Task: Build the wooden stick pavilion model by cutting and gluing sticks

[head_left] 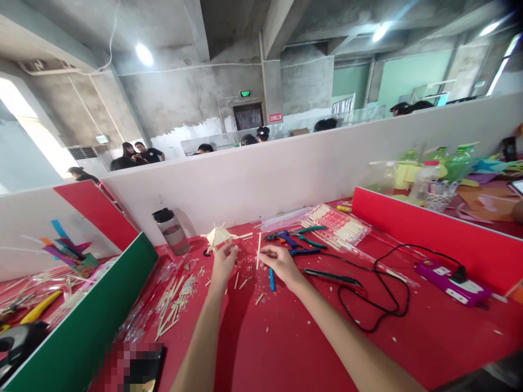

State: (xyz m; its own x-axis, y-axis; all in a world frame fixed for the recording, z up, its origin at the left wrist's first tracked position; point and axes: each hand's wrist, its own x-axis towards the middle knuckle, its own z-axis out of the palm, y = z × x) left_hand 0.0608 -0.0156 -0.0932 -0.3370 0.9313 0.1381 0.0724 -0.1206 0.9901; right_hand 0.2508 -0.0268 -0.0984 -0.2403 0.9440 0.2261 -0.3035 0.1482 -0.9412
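My right hand (279, 262) pinches a thin pale wooden stick (259, 251), which stands nearly upright between thumb and fingers. My left hand (224, 261) is curled at the near side of a small roof-like model (218, 236) made of pale sticks and appears to grip its lower part, which the hand hides. A blue glue gun (283, 236) and green-handled pliers (312, 234) lie just beyond my right hand. Below the hands are a short blue tool (272, 280) and several stick offcuts (244, 283). A black utility knife (333, 276) rests to the right.
A water bottle (171, 231) stands by the white partition (261, 174). Bundled sticks (335, 226) lie at the back right. A black cable (376, 269) loops toward a purple power strip (451, 284). Green (90, 316) and red (433, 242) dividers flank the table. People are beyond the partition.
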